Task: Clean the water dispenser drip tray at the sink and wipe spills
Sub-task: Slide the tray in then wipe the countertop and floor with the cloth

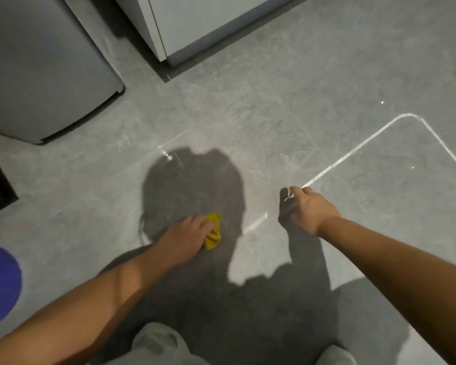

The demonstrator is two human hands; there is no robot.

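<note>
— So where is the cloth?

— Low in the frame, a little left of centre: a crumpled yellow cleaning cloth (213,231) lies on the grey stone-look tiled floor (248,101), inside the person's dark shadow. The left hand (186,239) presses down on it, fingers closed over the near part, so only the far bunch of yellow shows.

— And the other hand?

— The right hand (309,210) is right of centre, fingers loosely spread and holding nothing, fingertips down at the floor. Whether they touch it, I cannot tell. A thin bright line of reflected light (353,151) runs past it toward the right edge.

— Anything else around?

— A tall grey metal-sided appliance (42,69) fills the upper left, a pale white cabinet base (195,22) sits top centre, and a rounded blue object (0,285) pokes in at the lower left edge. No drip tray shows.
</note>
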